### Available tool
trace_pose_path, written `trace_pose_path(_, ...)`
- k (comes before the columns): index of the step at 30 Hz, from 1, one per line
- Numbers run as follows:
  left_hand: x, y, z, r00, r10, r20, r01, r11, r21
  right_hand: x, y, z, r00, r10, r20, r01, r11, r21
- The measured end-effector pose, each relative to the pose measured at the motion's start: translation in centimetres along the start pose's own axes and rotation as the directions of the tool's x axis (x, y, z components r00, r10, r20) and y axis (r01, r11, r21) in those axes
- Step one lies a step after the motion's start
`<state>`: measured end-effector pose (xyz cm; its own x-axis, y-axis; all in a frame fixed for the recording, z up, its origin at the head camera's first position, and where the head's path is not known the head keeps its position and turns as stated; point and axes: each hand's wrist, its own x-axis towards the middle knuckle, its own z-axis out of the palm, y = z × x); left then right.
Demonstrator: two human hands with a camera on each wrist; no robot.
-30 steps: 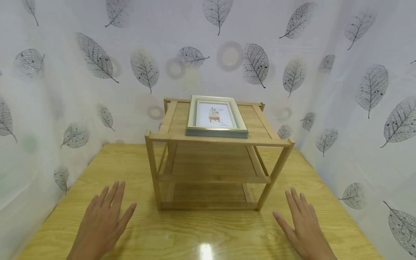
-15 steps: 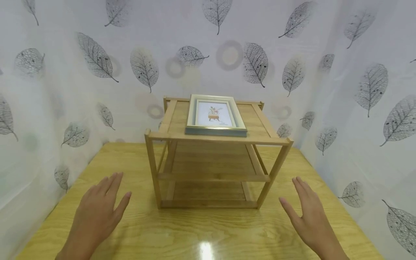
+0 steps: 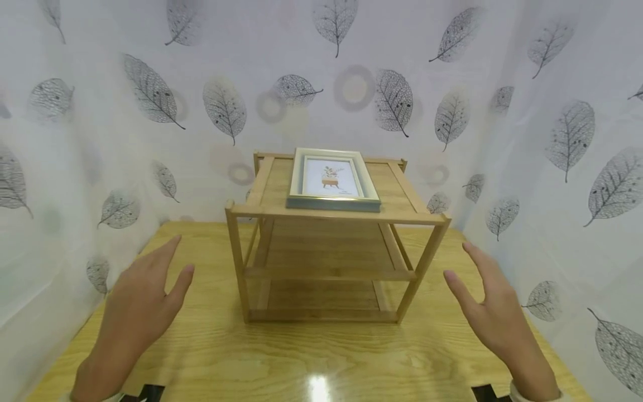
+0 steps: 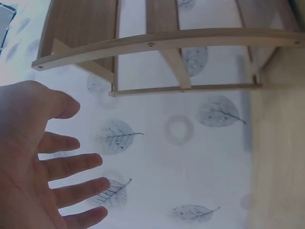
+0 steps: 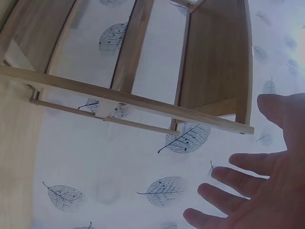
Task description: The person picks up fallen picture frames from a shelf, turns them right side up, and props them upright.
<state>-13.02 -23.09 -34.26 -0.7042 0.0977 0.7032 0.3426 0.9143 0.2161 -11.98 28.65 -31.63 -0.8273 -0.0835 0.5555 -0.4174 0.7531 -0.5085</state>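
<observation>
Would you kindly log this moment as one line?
left hand: empty, left of rack; right hand: empty, right of rack; picture frame: lying on rack top

I see the picture frame (image 3: 332,178) on the top shelf (image 3: 394,190) of the rack (image 3: 329,274), that on the table (image 3: 281,360), curtain (image 3: 321,125) behind; left hand (image 3: 135,304) left, right hand (image 3: 497,312) right!

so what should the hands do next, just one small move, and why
Probably ease the left hand and right hand inward and up toward the picture frame. Both hands look open and empty, one on either side of the wooden shelf and apart from it, while the frame lies face up on its top tier, touched by neither.
</observation>
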Motion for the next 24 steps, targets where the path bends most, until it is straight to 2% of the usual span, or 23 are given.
trace_pose_path(6,2.3,1.2,-0.8,0.992,0.02,-0.124,-0.018,1.0,0.015,1.8,-1.2,-0.4,0.992,-0.039,-0.118,0.039,0.999,-0.008)
trace_pose_path(10,3.8,2.1,-1.6,0.986,0.0,-0.165,-0.001,1.0,-0.006,3.2,-2.3,-0.6,0.979,-0.09,-0.183,0.091,0.996,-0.004)
trace_pose_path(13,5.0,2.9,-2.1,0.987,-0.028,-0.158,0.025,0.999,-0.02,4.4,-3.0,-0.6,0.969,-0.133,-0.208,0.132,0.991,-0.016)
trace_pose_path(17,6.5,4.2,-2.6,0.991,-0.059,-0.118,0.057,0.998,-0.023,5.7,-4.0,-0.7,0.967,-0.141,-0.213,0.141,0.99,-0.013)
trace_pose_path(24,8.9,6.3,-2.7,0.992,0.008,-0.122,-0.012,0.999,-0.031,8.3,-5.4,-0.7,0.983,-0.083,-0.166,0.083,0.997,-0.007)
